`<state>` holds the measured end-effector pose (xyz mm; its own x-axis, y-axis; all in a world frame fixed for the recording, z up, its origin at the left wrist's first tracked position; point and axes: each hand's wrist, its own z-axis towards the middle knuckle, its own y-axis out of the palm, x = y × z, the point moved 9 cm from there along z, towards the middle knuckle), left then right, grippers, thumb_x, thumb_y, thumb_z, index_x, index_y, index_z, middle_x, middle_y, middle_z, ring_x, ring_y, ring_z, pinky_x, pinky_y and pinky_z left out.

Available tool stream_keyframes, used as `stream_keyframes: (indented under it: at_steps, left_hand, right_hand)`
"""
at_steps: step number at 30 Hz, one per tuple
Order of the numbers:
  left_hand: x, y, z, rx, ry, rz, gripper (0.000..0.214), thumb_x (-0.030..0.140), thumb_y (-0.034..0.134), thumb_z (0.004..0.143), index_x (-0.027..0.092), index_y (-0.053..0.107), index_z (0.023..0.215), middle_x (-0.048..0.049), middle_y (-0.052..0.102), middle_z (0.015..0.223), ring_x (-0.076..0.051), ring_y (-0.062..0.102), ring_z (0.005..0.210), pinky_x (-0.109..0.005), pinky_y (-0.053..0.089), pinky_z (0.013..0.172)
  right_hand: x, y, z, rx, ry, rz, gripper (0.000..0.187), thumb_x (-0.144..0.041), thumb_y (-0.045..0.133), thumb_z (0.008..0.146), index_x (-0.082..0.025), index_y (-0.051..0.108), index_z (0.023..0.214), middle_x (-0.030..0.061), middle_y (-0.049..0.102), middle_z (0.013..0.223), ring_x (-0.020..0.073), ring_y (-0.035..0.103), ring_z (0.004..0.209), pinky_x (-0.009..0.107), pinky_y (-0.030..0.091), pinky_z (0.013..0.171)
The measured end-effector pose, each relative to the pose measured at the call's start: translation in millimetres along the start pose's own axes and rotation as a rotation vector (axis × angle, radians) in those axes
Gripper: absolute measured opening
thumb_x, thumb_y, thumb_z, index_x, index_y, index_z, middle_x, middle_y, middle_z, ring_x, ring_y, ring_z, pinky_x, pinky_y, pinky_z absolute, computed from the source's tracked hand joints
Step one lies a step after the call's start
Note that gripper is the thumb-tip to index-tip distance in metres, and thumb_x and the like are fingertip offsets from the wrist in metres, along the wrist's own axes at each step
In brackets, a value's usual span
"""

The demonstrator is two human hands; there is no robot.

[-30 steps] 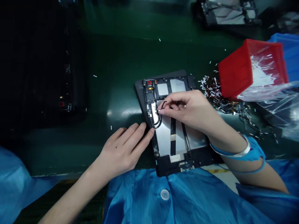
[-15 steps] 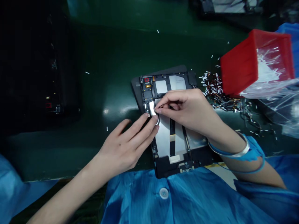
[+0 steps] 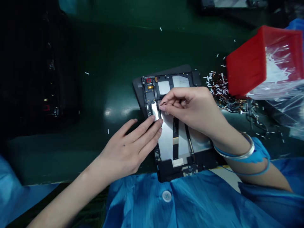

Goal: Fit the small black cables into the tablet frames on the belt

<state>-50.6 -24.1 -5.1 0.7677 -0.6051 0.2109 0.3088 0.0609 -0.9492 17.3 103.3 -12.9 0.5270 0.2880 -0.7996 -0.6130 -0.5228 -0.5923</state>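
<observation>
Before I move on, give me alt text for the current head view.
An opened electronic device lies at the near edge of a green table; the left hand rests its fingers on the device's left side, the right hand is pinched over it. To the right are tangled wires and a red bin.

shiny blu smock (image 3: 142, 202), wht btn (image 3: 167, 196), slvr bangle (image 3: 250, 149)
</observation>
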Motion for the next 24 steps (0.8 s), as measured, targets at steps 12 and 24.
stream_keyframes:
  at_steps: [12, 24]
  left_hand:
    - [-0.5, -0.3, -1.4, -0.003, 0.003, -0.008, 0.041, 0.01, 0.039, 0.093, 0.007, 0.051, 0.132, -0.0108, 0.051, 0.14, -0.027, 0.045, 0.133, -0.046, 0.044, 0.1]
    - [-1.1, -8.1, 9.7, -0.01, -0.005, 0.042, 0.038, 0.012, 0.043, 0.092, 0.007, 0.058, 0.126, -0.0128, 0.058, 0.133, -0.028, 0.053, 0.125, -0.045, 0.045, 0.101]
  right_hand:
    - [-5.8, 0.7, 2.2, -0.005, -0.023, -0.057, 0.013, -0.006, 0.065, 0.074, -0.018, 0.066, 0.068, -0.0045, 0.058, 0.057, 0.0086, 0.05, 0.053, 0.026, 0.041, 0.058]
    - [-5.5, -7.6, 0.2, 0.077, 0.01, -0.136, 0.015, -0.011, 0.063, 0.078, -0.019, 0.064, 0.09, -0.0061, 0.057, 0.057, 0.0094, 0.049, 0.052, 0.026, 0.041, 0.059]
